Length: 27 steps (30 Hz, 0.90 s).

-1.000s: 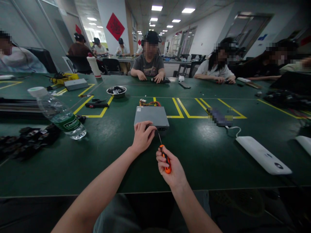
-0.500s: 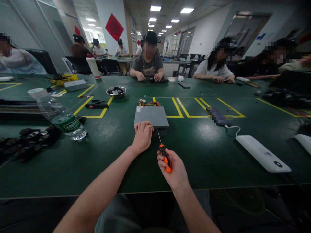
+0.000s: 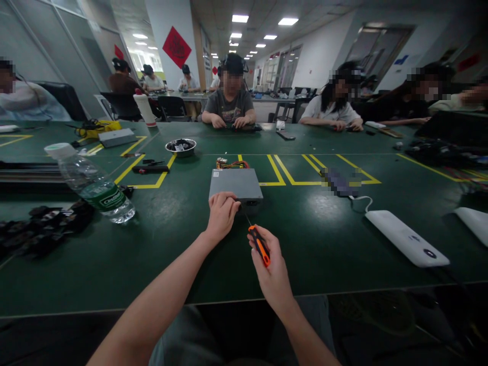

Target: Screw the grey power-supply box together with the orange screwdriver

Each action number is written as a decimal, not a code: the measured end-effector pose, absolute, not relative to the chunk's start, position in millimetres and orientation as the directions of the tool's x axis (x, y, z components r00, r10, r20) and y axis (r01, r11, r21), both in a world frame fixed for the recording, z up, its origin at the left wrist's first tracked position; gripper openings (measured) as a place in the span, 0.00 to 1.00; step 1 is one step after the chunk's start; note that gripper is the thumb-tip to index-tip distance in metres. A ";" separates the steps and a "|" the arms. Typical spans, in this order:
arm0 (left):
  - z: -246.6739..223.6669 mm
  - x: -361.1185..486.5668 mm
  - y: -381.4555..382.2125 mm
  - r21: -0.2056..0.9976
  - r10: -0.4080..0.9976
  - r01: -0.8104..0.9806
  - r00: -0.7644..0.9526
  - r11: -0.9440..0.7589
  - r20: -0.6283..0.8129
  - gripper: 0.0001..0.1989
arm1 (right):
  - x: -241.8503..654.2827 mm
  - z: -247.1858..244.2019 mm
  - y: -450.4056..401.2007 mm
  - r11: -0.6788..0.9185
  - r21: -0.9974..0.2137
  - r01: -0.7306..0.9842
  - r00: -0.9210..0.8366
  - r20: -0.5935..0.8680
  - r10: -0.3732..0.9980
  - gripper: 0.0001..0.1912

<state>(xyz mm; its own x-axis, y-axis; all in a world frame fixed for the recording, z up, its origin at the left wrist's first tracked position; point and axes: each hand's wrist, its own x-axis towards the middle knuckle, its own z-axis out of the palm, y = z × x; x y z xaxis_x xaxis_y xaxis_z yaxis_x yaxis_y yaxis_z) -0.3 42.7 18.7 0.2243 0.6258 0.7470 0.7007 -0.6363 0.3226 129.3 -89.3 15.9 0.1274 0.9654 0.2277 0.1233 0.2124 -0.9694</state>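
Note:
A grey metal computer power supply lies flat on the green table, its bundle of coloured cables at the far side and a socket in its near face. My left hand is closed on the near left edge of the case, thumb and fingertips by the near face. In my right hand is a screwdriver with an orange and black handle. Its thin shaft points up and left to the near face, beside my left fingertips. Those fingers hide the tip, so I cannot tell what it touches.
To the left stands a tilted-looking water bottle near a heap of black parts. A metal bowl of small parts sits beyond. On the right are a phone and a white power bank. A co-worker sits opposite.
The screwdriver has shifted slightly left, and its tip is closer to my left fingertips. My right hand has turned a little around the handle. The power supply stays on the table.

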 end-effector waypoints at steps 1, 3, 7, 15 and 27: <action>18.5 -0.4 42.6 0.320 0.620 0.697 0.225 -0.642 0.752 0.10 | 129.3 15.4 -90.2 0.222 -0.960 0.172 0.127 0.245 0.961 0.21; 18.2 -0.5 42.8 0.315 0.611 0.690 0.230 -0.651 0.758 0.07 | 130.4 14.2 -92.0 0.234 -0.939 0.253 0.132 0.273 0.953 0.21; 16.1 -0.4 44.2 0.297 0.603 0.696 0.241 -0.654 0.761 0.04 | 135.3 12.0 -93.6 0.242 -0.904 0.353 0.159 0.312 0.937 0.21; 16.4 -1.3 42.6 0.285 0.609 0.703 0.262 -0.652 0.748 0.08 | 137.6 9.5 -87.6 0.224 -0.905 0.362 0.182 0.305 0.935 0.19; 20.8 -0.6 38.9 0.300 0.638 0.714 0.261 -0.632 0.724 0.06 | 123.6 16.6 -80.0 0.341 -0.736 0.585 0.180 0.527 0.830 0.12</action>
<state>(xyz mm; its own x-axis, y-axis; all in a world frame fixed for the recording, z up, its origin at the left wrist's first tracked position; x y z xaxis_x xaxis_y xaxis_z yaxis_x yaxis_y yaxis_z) -0.6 38.9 20.8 0.2615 0.6385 0.7239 0.7142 -0.6325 0.2999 123.6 -80.0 16.6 0.1797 0.8305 0.5273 0.5847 0.3409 -0.7362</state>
